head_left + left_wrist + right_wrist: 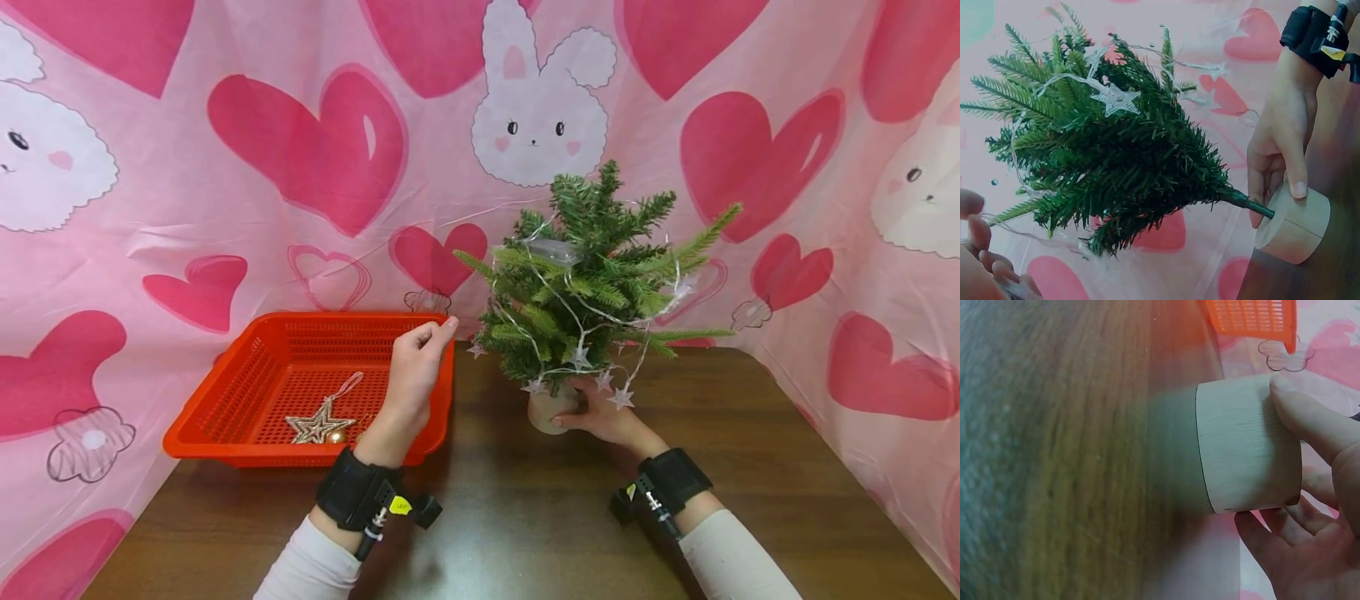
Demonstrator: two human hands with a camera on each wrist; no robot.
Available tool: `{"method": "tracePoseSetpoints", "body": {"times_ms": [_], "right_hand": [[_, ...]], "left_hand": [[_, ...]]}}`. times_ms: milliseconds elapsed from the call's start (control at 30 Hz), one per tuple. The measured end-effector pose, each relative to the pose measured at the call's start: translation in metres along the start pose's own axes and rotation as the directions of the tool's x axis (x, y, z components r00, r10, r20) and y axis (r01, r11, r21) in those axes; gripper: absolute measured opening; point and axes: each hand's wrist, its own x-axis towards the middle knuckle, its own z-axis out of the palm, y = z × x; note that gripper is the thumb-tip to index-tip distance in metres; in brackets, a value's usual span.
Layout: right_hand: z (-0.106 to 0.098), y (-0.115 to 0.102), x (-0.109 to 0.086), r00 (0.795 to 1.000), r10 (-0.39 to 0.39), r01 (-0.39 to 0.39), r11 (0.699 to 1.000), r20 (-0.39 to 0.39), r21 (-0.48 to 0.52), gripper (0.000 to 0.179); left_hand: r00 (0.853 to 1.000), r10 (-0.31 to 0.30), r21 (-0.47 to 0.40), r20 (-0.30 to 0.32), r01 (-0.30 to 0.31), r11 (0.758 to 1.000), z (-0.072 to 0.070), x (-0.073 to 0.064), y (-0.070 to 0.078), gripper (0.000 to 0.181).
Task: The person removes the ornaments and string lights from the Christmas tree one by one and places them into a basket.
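Gripping pale base (543, 410), six o'clock of tree (609, 221): right hand (606, 417), some fingers hidden. Tree on table (480, 533), two o'clock from left hand (412, 371); latter, cropped in left wrist view, pinches star-light string (580, 358).

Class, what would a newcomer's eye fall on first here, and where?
Probably the green artificial tree, right of centre in the head view, draped with a string of clear star lights, its round pale base held by the right hand. To its left sits a red plastic basket with a glittery gold star ornament inside. Behind both hangs pink heart-patterned cloth.
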Motion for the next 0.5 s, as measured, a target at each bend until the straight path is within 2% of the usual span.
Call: {"method": "tracePoseSetpoints", "body": {"times_ms": [100,233,367,500], "right_hand": [[-0.0006,0.0004,0.0000,1.000,0.023,-0.023,1.000,0.005,-0.003,0.062],[-0.0008,0.0001,-0.0004,1.000,0.011,-0.012,0.999,-0.017,-0.034,0.061],[-0.0010,0.0007,-0.0008,0.999,-0.019,0.018,0.999,-0.030,-0.039,0.056],[-0.0030,0.0005,-0.0006,1.000,-0.026,0.026,0.999,-0.004,-0.021,0.057]], "left_hand": [[0.998,0.050,0.018,-0.023,-0.050,0.999,0.0000,0.0003,-0.0020,0.049],[0.995,0.086,0.004,-0.049,-0.086,0.996,0.0012,0.0015,-0.0033,0.049],[0.996,0.072,-0.067,-0.047,-0.075,0.995,0.0024,0.0022,-0.0022,0.046],[0.998,0.055,-0.118,-0.033,-0.059,0.991,0.0024,0.0027,-0.0013,0.039]]}}
